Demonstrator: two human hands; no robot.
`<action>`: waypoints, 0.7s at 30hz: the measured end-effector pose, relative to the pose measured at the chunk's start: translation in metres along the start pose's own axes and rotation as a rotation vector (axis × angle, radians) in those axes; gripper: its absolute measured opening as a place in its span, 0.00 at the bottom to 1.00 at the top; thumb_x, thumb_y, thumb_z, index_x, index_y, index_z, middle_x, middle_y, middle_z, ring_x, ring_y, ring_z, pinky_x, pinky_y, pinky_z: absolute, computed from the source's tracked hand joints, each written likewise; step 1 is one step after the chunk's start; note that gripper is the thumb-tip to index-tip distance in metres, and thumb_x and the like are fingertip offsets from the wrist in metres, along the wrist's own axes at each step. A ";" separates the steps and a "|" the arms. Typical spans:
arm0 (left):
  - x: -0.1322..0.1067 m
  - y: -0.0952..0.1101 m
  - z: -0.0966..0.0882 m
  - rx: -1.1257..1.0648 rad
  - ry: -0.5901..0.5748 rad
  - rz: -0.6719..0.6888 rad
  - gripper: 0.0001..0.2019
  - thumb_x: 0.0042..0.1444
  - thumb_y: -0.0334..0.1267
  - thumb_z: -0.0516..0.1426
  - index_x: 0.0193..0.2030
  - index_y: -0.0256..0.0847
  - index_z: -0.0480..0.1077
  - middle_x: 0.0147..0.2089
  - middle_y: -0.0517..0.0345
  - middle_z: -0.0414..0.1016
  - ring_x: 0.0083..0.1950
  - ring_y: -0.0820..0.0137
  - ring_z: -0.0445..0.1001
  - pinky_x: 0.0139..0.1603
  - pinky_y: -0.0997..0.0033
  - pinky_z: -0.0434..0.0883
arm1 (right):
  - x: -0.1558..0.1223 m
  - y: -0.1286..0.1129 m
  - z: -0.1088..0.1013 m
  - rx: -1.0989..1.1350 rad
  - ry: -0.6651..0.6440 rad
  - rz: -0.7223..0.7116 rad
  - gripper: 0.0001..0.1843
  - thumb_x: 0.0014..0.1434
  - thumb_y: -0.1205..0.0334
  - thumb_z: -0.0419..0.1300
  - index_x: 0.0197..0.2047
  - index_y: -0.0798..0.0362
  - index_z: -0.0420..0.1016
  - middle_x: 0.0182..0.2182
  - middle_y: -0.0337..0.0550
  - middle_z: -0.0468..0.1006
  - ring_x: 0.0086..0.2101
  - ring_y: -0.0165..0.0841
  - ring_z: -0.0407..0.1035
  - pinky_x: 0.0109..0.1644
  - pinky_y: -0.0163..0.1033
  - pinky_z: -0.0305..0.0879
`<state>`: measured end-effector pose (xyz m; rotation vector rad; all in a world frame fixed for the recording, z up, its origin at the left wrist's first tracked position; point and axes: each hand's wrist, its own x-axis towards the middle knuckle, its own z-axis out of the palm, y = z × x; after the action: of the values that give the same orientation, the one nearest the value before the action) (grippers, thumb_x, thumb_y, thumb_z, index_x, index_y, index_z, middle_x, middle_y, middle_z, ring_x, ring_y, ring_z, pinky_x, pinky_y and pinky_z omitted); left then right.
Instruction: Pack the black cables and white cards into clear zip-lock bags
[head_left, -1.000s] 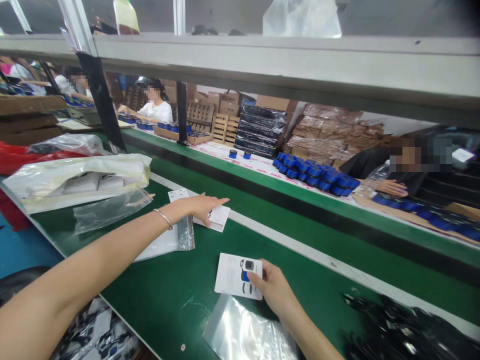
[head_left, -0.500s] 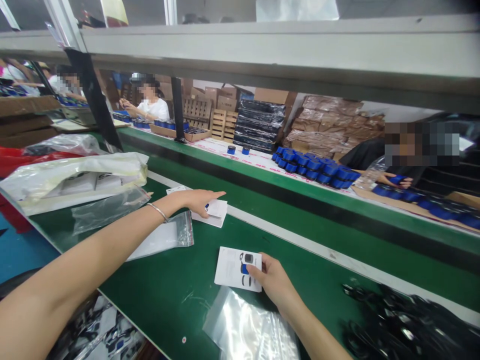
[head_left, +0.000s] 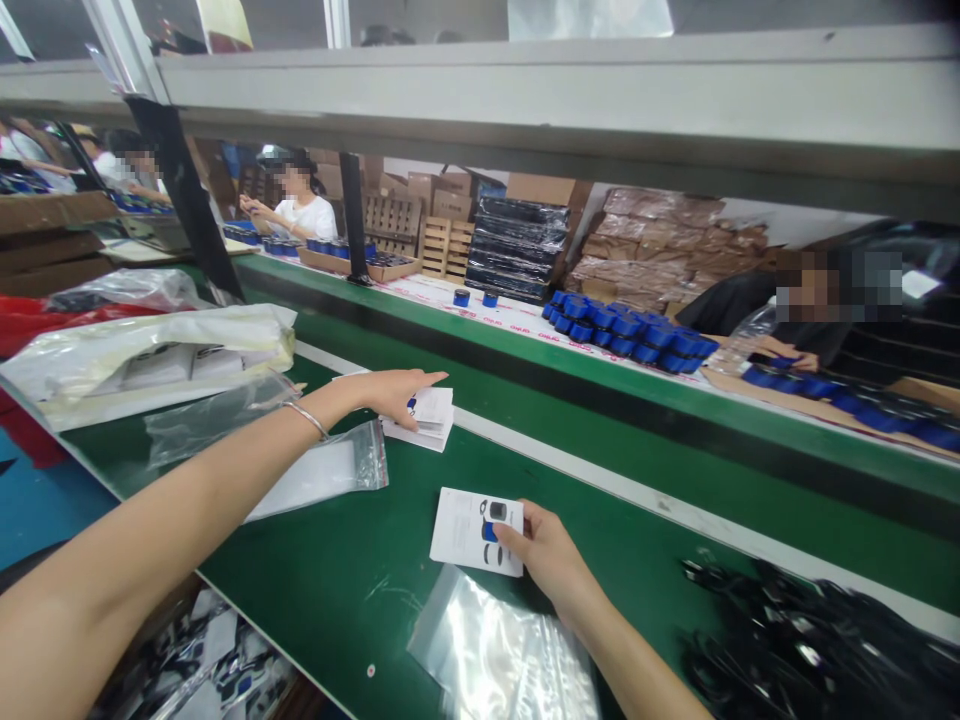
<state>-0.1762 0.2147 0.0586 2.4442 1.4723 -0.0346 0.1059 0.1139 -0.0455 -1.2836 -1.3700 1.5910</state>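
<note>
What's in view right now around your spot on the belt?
green conveyor belt: one, green with a white stripe, across the view
printed leaflet: one, white with blue and black pictures, on the belt
folded leaflet: one, white, on the belt
zip bag: one, clear, white sheet inside, on the belt
clear plastic bag: one, clear, at the belt's near edge
black cables: too tangled to count, black, lower right
blue round items: too many to count, blue, on the far bench
person in white shirt: one, white, far along the bench
left hand: one, resting on the folded leaflet
right hand: one, at the printed leaflet's edge
</note>
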 end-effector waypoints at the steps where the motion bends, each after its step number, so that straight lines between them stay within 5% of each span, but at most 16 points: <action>1: -0.001 0.000 -0.001 0.007 0.009 -0.008 0.26 0.59 0.41 0.57 0.63 0.43 0.55 0.60 0.48 0.62 0.54 0.57 0.69 0.50 0.50 0.70 | 0.000 -0.001 0.000 0.006 -0.003 0.002 0.13 0.46 0.56 0.65 0.33 0.56 0.73 0.27 0.43 0.81 0.28 0.36 0.76 0.30 0.36 0.69; 21: -0.003 0.007 0.009 0.131 0.171 0.013 0.21 0.59 0.40 0.56 0.59 0.41 0.61 0.60 0.49 0.63 0.56 0.57 0.67 0.53 0.48 0.67 | -0.006 -0.015 -0.004 0.062 -0.040 0.040 0.11 0.46 0.60 0.64 0.33 0.54 0.70 0.27 0.42 0.81 0.28 0.37 0.76 0.34 0.40 0.71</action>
<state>-0.1701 0.2066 0.0519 2.6187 1.5702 0.0858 0.1096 0.1132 -0.0300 -1.2560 -1.3163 1.6814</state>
